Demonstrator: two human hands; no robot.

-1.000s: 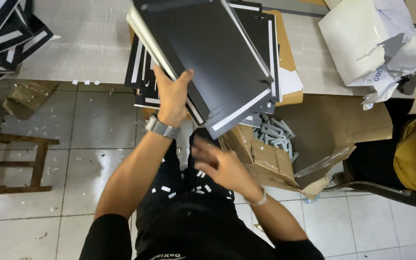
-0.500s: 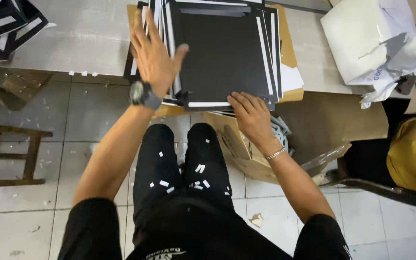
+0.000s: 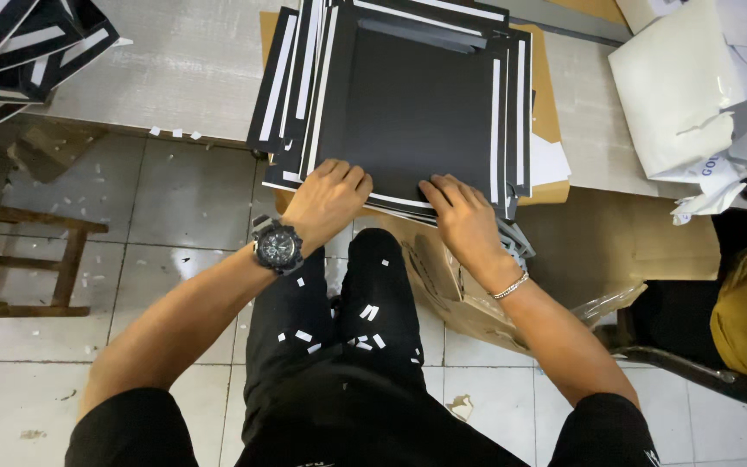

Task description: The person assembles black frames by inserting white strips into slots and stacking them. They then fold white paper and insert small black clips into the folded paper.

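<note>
A stack of black sheets with white edge strips lies on a brown board at the near edge of a grey table. My left hand, with a dark wristwatch on its wrist, rests curled on the stack's near left edge. My right hand, a thin bracelet at its wrist, presses its fingers on the near right edge of the top sheet. Both hands touch the stack; whether either grips a sheet is unclear.
More black-and-white sheets lie at the table's far left. White bags and paper sit at the right. An open cardboard box stands under the table by my knees. A wooden stool is at left; white paper scraps dot the tiled floor.
A second ago my left hand held a black sheet tilted in the air. That sheet now lies flat on the stack, and both hands have come down onto its near edge.
</note>
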